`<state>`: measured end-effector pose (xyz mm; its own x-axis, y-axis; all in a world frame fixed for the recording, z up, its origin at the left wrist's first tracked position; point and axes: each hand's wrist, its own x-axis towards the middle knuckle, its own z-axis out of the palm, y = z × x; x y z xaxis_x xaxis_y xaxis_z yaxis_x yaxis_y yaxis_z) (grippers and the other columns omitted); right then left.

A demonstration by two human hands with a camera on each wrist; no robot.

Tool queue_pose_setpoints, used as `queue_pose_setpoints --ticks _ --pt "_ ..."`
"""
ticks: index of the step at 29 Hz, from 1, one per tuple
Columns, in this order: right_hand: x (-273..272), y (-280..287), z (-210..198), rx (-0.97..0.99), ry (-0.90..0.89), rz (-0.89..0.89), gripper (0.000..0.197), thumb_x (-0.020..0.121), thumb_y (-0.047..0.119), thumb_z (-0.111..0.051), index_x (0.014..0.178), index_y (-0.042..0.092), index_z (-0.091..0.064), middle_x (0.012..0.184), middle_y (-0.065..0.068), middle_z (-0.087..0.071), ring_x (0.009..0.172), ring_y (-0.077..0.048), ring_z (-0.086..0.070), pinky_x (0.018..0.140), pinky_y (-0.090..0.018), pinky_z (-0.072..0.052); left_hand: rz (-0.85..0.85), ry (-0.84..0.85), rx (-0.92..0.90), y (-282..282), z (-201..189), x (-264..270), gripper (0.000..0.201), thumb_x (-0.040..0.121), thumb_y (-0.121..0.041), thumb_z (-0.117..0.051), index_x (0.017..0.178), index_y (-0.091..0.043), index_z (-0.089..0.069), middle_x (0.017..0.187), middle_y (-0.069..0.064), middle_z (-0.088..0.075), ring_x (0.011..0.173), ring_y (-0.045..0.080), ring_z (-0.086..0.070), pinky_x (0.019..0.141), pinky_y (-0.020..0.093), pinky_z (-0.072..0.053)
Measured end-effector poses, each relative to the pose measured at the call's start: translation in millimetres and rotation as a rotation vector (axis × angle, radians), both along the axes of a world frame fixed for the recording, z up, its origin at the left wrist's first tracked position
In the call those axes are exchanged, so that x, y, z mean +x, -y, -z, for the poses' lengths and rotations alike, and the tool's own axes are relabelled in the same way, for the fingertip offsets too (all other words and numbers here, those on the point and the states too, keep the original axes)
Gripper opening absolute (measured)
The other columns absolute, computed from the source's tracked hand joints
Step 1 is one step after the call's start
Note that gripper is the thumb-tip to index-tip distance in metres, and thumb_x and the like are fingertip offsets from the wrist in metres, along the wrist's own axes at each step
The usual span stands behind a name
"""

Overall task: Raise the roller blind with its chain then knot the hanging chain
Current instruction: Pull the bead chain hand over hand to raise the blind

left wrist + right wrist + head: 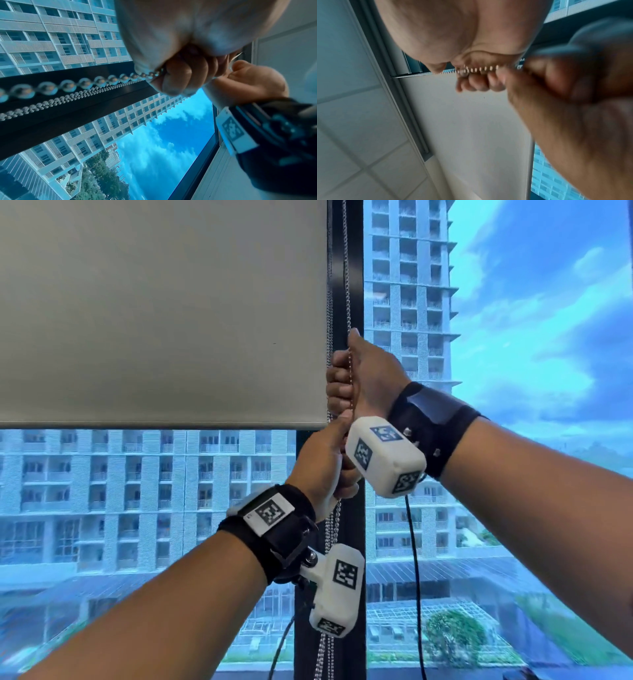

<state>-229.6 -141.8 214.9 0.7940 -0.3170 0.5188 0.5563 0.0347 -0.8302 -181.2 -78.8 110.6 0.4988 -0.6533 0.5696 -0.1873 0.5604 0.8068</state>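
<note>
- Head view: both forearms are filling the lower frame; left hand (322, 460) is gripping the bead chain (345, 268) just below right hand (356, 374), which is fisting the same strand at centre. Roller blind (161, 309) is covering the upper left, its hem sitting mid-frame.
- Left wrist view: fingers (178, 77) are curling round metal beads running to the left edge; judged light, limp and slippery, so a full fist is suiting it.
- Right wrist view: blurred; fingers (479, 83) are closing on the chain at centre.

No readable text — only square coded markers on the wrist cameras (385, 455); no words.
</note>
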Motion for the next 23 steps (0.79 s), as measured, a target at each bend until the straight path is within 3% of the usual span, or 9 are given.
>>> queue_pose_setpoints --ticks 3,5,7,9,12,14,17,21,23 --pt "3.9 -6.2 9.4 0.043 0.055 0.033 0.058 0.098 0.061 -0.029 0.055 0.022 -0.029 0.04 0.007 -0.023 0.029 -0.009 -0.015 0.043 -0.014 -0.01 0.01 0.049 -0.007 -1.1 6.7 6.1 0.055 0.099 -0.02 -0.046 0.044 -0.025 -0.05 0.05 -0.006 -0.036 0.061 0.014 -0.022 0.069 0.041 -0.008" --pt "5.3 -7.5 14.7 0.043 0.082 0.049 0.059 0.098 0.061 -0.03 0.054 0.022 -0.026 0.039 0.008 -0.02 0.029 -0.009 -0.014 0.044 -0.013 -0.01 -0.03 0.106 0.025 -5.7 6.9 10.0 0.053 0.097 -0.022 -0.048 0.045 -0.027 -0.055 0.047 -0.007 -0.043 0.055 0.016 -0.033 0.062 0.034 -0.015" --pt "6.4 -5.9 18.0 0.032 0.101 0.044 0.059 0.098 0.061 -0.03 0.053 0.022 -0.026 0.039 0.009 -0.019 0.029 -0.008 -0.014 0.044 -0.011 -0.013 -0.044 0.147 0.064 -9.7 2.9 13.6 0.044 0.096 -0.023 -0.048 0.053 -0.027 -0.056 0.049 -0.008 -0.05 0.051 0.013 -0.045 0.056 0.024 -0.031" --pt "5.9 -5.6 19.9 0.038 0.131 -0.008 0.062 0.099 0.059 -0.03 0.05 0.021 -0.029 0.038 0.009 -0.02 0.028 -0.007 -0.015 0.043 -0.008 -0.017 -0.089 0.184 0.08 -12.7 -3.8 19.2 0.04 0.097 -0.019 -0.04 0.058 -0.025 -0.047 0.047 -0.012 -0.048 0.048 0.008 -0.045 0.05 0.02 -0.038" --pt "0.9 -9.8 21.5 0.082 0.156 0.019 0.06 0.098 0.059 -0.034 0.052 0.022 -0.027 0.04 0.008 -0.02 0.031 -0.009 -0.013 0.047 -0.013 -0.011 -0.141 0.243 0.058 -14.6 -17.4 26.7 0.033 0.083 -0.024 -0.04 0.055 -0.027 -0.057 0.062 -0.006 -0.057 0.063 0.015 -0.048 0.065 0.03 -0.041" --pt "-3.3 -13.0 23.0 0.071 0.19 0.041 0.058 0.099 0.057 -0.036 0.053 0.023 -0.026 0.042 0.007 -0.019 0.033 -0.01 -0.011 0.048 -0.018 -0.007 -0.128 0.267 0.053 -16.9 -26.7 29.3 0.028 0.076 -0.024 -0.039 0.061 -0.022 -0.062 0.073 0.003 -0.063 0.07 0.019 -0.056 0.073 0.035 -0.044" --pt "-9.6 -12.6 27.9 0.06 0.218 0.039 0.056 0.099 0.053 -0.038 0.053 0.024 -0.027 0.044 0.007 -0.019 0.035 -0.009 -0.01 0.048 -0.019 -0.005 -0.123 0.234 0.033 -22.5 -46.3 32.1 0.031 0.083 -0.025 -0.035 0.075 -0.011 -0.061 0.08 0.011 -0.065 0.07 0.021 -0.063 0.075 0.035 -0.049" --pt "-13.4 -11.0 45.3 0.009 0.162 0.043 0.053 0.099 0.056 -0.037 0.056 0.026 -0.027 0.042 0.007 -0.019 0.033 -0.01 -0.01 0.044 -0.016 -0.009 -0.039 0.21 -0.021 -31.4 -74.7 17.4 0.043 0.102 -0.03 -0.031 0.094 -0.004 -0.064 0.077 0.007 -0.066 0.058 0.016 -0.061 0.058 0.026 -0.051" --pt "-11.9 -10.9 56.4 0.01 0.128 0.031 0.053 0.098 0.058 -0.037 0.057 0.026 -0.025 0.042 0.007 -0.018 0.033 -0.009 -0.011 0.043 -0.013 -0.01 -0.015 0.202 -0.019 -31.7 -82.9 5.8 0.049 0.106 -0.036 -0.033 0.112 0.003 -0.062 0.083 0.012 -0.066 0.06 0.019 -0.061 0.057 0.026 -0.051"
